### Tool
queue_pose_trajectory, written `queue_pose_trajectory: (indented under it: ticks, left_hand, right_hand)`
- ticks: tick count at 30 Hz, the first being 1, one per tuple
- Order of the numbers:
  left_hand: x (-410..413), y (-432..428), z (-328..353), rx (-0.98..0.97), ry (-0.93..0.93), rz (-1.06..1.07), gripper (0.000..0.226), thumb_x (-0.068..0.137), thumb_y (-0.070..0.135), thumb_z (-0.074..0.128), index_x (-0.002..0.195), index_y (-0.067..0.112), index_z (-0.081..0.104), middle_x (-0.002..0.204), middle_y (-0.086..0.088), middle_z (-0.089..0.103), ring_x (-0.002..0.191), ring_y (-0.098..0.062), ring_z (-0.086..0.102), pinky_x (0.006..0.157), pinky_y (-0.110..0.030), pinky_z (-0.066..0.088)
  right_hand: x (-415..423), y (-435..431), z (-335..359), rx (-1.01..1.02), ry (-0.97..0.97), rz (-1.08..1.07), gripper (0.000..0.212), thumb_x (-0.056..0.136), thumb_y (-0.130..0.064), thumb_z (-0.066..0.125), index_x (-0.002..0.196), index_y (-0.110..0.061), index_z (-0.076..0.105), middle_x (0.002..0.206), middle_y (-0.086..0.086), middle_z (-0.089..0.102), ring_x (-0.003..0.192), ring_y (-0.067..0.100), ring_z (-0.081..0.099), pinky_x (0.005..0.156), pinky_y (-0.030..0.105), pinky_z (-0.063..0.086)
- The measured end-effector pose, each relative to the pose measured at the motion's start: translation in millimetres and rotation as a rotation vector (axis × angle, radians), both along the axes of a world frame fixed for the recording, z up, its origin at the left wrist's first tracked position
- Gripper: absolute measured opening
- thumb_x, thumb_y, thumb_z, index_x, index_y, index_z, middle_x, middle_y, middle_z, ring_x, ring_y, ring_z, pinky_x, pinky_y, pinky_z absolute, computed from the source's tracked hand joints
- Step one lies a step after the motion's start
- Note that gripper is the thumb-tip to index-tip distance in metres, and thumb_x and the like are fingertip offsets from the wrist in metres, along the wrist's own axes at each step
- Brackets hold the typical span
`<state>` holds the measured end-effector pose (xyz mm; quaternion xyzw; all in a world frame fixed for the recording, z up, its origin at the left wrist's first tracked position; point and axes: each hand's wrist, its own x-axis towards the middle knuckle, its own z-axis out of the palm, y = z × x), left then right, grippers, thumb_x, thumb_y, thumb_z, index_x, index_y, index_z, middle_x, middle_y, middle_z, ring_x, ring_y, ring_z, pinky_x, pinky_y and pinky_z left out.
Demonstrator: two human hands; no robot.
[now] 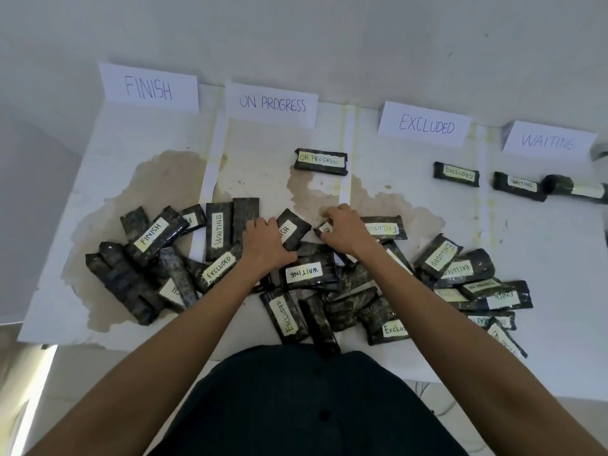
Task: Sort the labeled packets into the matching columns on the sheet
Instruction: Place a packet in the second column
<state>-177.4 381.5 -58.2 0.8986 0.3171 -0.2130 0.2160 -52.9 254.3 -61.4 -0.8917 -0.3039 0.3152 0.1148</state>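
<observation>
Now your left hand (263, 240) pinches a FINISH packet (292, 228) and your right hand (342, 230) grips another, label half hidden, both over the pile (296, 274) mid-table. Lift cleanly; read labels before placing toward the far-edge columns.

Both hands (266, 245) (345, 230) grasp packets (291, 232) on sheet (158, 133)

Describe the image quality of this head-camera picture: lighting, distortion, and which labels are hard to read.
Head view: soft, even light with faint shadows; wide-angle bending tilts the column signs outward, FINISH sign leftward, WAITING sign rightward; the sorted WAITING packet label is blurred, while the ON PROGRESS packet reads clearly; slight glare on the pile's wrappers.
</observation>
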Motion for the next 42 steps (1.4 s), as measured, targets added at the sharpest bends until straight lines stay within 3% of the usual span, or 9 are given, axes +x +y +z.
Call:
queue_pose_trajectory:
  ticks: [9,21,26,36,39,42]
  left_hand:
    - [-21,52,30,0.124,-0.126,-0.034,0.085,0.066,0.032,0.070,0.139,0.011,0.031,0.135,-0.011,0.041,0.123,-0.034,0.034,0.101,-0.047,0.031]
    - [-17,209,6,0.213,-0.199,-0.057,0.065,0.078,0.011,0.063,0.136,0.005,0.035,0.136,-0.016,0.042,0.123,-0.037,0.035,0.097,-0.049,0.036]
    - [3,271,-10,0.273,-0.183,-0.141,0.069,0.076,-0.005,0.060,0.138,0.001,0.031,0.137,-0.020,0.039,0.124,-0.038,0.034,0.096,-0.048,0.037]
    - [46,323,-34,0.254,-0.164,-0.281,0.068,0.077,-0.003,0.063,0.138,0.002,0.033,0.137,-0.020,0.037,0.124,-0.038,0.034,0.100,-0.048,0.035]
    - [38,316,-36,0.240,-0.202,-0.274,0.075,0.077,-0.005,0.062,0.142,0.003,0.028,0.148,-0.020,0.025,0.134,-0.038,0.023,0.108,-0.050,0.025]
    - [23,298,-30,0.132,-0.249,-0.167,0.075,0.080,0.005,0.063,0.145,0.009,0.026,0.154,-0.017,0.013,0.140,-0.037,0.012,0.113,-0.049,0.014]
  right_hand:
    - [-10,50,29,0.213,0.087,0.126,0.044,0.088,-0.021,0.058,0.131,-0.017,0.048,0.137,0.007,0.045,0.127,0.022,0.043,0.106,0.034,0.034]
    - [-33,160,21,0.192,0.074,0.174,0.045,0.087,-0.018,0.057,0.131,-0.015,0.048,0.131,0.009,0.048,0.123,0.025,0.045,0.102,0.038,0.040]
    - [-30,195,-1,0.198,0.054,0.158,0.042,0.088,-0.019,0.058,0.129,-0.014,0.050,0.129,0.010,0.049,0.120,0.027,0.046,0.100,0.036,0.039]
    - [-26,206,-33,0.217,-0.006,0.106,0.042,0.082,-0.016,0.062,0.124,-0.015,0.056,0.122,0.010,0.055,0.114,0.031,0.046,0.095,0.035,0.038]
    - [-28,200,-31,0.223,0.016,0.091,0.043,0.080,-0.014,0.064,0.123,-0.015,0.057,0.120,0.011,0.055,0.112,0.031,0.048,0.094,0.035,0.040]
    - [-35,191,-21,0.200,-0.003,0.058,0.045,0.081,-0.015,0.064,0.125,-0.015,0.055,0.122,0.011,0.052,0.115,0.030,0.044,0.095,0.033,0.038]
